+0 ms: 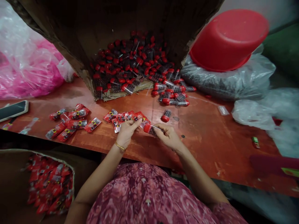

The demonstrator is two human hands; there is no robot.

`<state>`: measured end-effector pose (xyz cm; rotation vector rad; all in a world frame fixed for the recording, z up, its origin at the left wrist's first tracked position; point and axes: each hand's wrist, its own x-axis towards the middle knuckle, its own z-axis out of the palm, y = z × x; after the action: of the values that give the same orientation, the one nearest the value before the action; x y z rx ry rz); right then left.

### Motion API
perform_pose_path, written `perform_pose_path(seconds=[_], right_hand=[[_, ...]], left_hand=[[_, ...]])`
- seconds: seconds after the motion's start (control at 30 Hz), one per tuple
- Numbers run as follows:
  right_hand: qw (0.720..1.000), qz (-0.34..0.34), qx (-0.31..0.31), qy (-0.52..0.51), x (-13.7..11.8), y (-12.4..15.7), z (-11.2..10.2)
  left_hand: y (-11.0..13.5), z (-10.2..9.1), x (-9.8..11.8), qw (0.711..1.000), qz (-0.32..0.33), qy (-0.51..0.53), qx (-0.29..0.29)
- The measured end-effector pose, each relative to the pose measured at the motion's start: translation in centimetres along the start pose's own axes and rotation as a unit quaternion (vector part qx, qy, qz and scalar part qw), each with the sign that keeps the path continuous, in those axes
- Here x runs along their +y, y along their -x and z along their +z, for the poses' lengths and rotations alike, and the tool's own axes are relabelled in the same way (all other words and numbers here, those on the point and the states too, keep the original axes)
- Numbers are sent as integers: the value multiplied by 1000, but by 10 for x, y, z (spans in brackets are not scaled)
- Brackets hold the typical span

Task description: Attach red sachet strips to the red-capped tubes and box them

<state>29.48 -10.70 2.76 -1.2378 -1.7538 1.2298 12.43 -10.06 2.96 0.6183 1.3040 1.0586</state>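
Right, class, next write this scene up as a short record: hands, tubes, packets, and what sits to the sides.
left hand: pinching a wrapper
right hand: holding a tube, red end leftward
loose tube: on the table, beyond right hand
tube pile: in the open carton, spilling out
packets: on the table, to the left
lower box: more red packets
left edge: phone
right side: upturned tub on a bag

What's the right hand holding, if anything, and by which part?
The right hand holds a red-capped tube by the end away from its cap.
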Motion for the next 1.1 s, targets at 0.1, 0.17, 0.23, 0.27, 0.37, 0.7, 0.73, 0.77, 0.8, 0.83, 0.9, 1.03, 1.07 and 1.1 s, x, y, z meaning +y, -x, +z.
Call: perform_pose_path(seconds=[0.1, 0.17, 0.23, 0.27, 0.37, 0.7, 0.73, 0.77, 0.8, 0.83, 0.9, 1.03, 1.07, 1.1], right_hand=[[999, 26, 1, -44, 3, -2, 2], [996, 42, 6, -76, 4, -1, 5], [994, 50, 12, -100, 5, 0, 10], [993, 49, 15, -107, 6, 0, 12], [993, 30, 32, -113, 9, 0, 19], [988, 7, 70, -136, 11, -9, 42], [987, 11, 69, -145, 12, -10, 45], [984, 19, 70, -162, 12, -10, 48], [979, 31, 73, -186, 12, -10, 50], [974, 43, 77, -210, 13, -9, 53], [963, 61, 101, -242, 12, -8, 56], [954, 71, 185, -225, 6, -8, 60], [952, 73, 201, -220, 4, -9, 61], [951, 74, 209, -217, 2, -9, 63]], left_hand=[[2, -1, 1, 1000, 14, -19, -8], [2, -1, 1, 1000, 22, -20, -10], [3, 1, 0, 1000, 27, -1, -14], [3, 3, 0, 999, 27, 16, -19], [3, 8, -4, 996, 33, 78, -19], [5, 10, -12, 988, 27, 145, -55], [5, 9, -11, 987, 24, 149, -63], [4, 8, -11, 985, 27, 155, -65], [3, 8, -10, 985, 32, 160, -63], [2, 7, -10, 984, 40, 163, -60], [0, 7, -10, 983, 56, 165, -51], [2, 11, -14, 988, 59, 128, -59], [3, 13, -14, 989, 55, 120, -66], [4, 14, -15, 989, 53, 119, -69]])
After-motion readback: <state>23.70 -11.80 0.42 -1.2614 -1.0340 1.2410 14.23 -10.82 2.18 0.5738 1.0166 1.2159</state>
